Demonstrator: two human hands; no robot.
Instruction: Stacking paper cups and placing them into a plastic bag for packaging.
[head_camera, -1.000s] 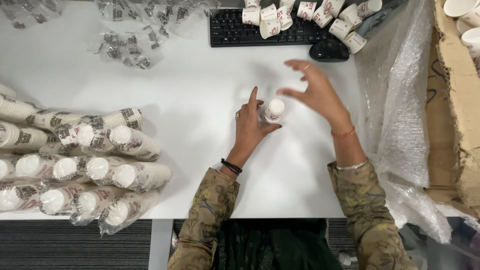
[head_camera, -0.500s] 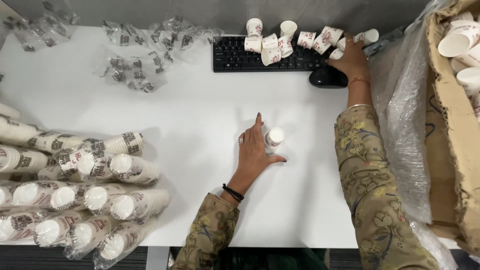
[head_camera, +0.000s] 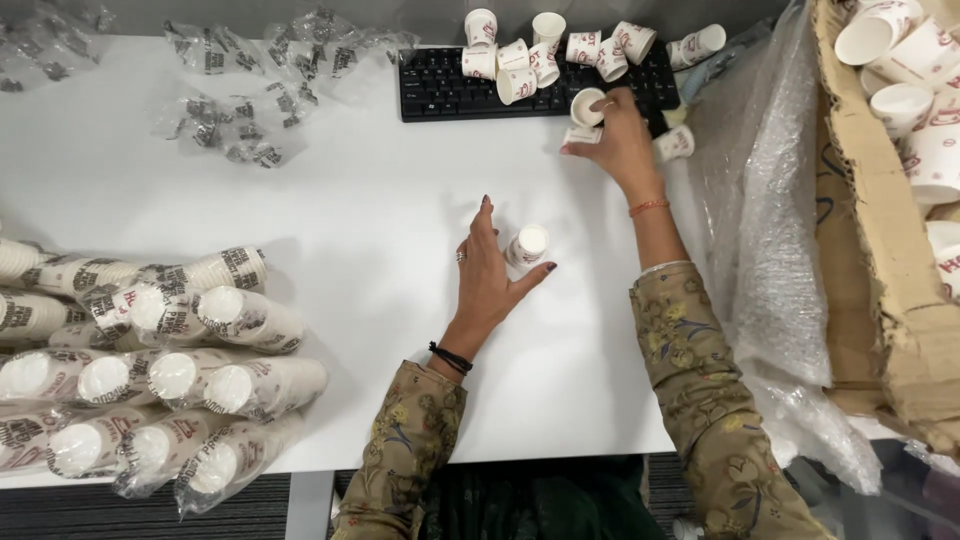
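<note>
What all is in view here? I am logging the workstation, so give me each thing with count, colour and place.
white desk: one, white, fills the middle
black keyboard: one, black, far edge of the desk
loose white paper cups with red print: about ten, on and around the keyboard
upturned stack of small white paper cups: one, desk centre
plastic-wrapped sleeves of white paper cups: a dozen or so, piled at the desk's left side
empty clear plastic wrappers: several, far left of the desk
bubble wrap sheet: one, clear, right of the desk
brown cardboard box of white cups: one, far right
left hand: beside the upturned stack, touching it
right hand: at the keyboard, holding one white paper cup
</note>
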